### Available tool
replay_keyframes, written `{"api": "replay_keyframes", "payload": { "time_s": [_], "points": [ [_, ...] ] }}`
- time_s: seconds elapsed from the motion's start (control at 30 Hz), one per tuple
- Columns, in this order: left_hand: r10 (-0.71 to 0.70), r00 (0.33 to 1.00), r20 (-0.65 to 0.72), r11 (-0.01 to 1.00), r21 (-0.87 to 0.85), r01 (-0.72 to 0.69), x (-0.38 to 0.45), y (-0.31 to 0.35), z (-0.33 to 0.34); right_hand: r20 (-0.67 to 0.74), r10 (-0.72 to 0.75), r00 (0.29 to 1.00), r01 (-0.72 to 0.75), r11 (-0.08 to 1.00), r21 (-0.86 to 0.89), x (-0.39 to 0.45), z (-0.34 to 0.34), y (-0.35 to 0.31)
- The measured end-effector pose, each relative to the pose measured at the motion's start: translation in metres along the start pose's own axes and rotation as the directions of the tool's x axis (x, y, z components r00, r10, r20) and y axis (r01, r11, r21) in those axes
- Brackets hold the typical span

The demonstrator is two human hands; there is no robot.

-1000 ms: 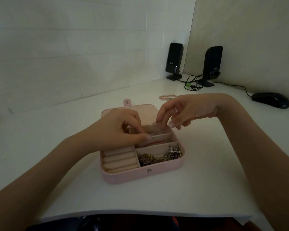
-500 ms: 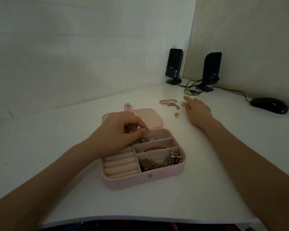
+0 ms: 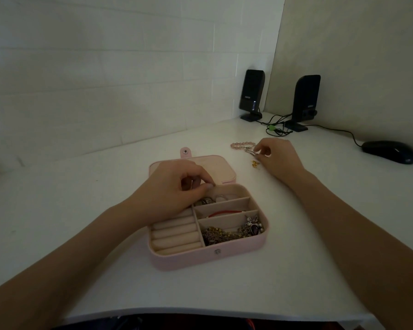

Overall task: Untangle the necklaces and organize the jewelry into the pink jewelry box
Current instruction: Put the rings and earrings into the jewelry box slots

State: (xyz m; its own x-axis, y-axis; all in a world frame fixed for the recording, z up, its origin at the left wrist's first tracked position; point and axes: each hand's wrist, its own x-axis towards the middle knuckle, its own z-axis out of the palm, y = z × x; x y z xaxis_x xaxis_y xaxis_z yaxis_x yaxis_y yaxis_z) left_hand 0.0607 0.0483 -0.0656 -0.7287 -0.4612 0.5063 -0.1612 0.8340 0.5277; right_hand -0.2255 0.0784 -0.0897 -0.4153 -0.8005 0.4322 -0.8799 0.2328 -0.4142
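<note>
speakers (image 3: 251,95) behind, left hand (image 3: 174,189) curled on jewelry box (image 3: 239,254), right hand (image 3: 275,156) pinching bracelet (image 3: 242,146)

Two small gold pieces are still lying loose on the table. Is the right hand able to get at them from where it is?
Probably yes: the right hand lies right beside the gold pieces, nothing between them.

Mouse (image 3: 389,151) and 2 speakers (image 3: 252,95) possibly crowd the far-right desk (image 3: 81,186).
</note>
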Motion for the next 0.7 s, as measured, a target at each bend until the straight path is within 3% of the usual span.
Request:
{"api": "replay_keyframes", "payload": {
  "time_s": [0.17, 0.33, 0.47, 0.7],
  "points": [
    [-0.050, 0.996, -0.077, 0.998, -0.050, 0.047, 0.003, -0.002, 0.000, 0.047, -0.044, 0.998, 0.020, 0.906, 0.423, -0.006, -0.025, -0.036],
    [-0.164, 0.978, -0.132, 0.957, -0.264, 0.125, 0.007, -0.002, -0.004, 0.255, -0.281, 0.925, -0.045, 0.588, 0.808, -0.024, -0.050, -0.085],
    [-0.233, 0.972, -0.037, 0.871, -0.453, 0.191, 0.009, 0.003, -0.003, 0.294, -0.445, 0.846, -0.059, 0.469, 0.881, -0.037, -0.050, -0.109],
    [-0.267, 0.963, -0.046, 0.859, -0.465, 0.216, 0.009, 0.006, -0.005, 0.352, -0.467, 0.811, -0.131, 0.441, 0.888, -0.036, -0.047, -0.109]
  ]
}}
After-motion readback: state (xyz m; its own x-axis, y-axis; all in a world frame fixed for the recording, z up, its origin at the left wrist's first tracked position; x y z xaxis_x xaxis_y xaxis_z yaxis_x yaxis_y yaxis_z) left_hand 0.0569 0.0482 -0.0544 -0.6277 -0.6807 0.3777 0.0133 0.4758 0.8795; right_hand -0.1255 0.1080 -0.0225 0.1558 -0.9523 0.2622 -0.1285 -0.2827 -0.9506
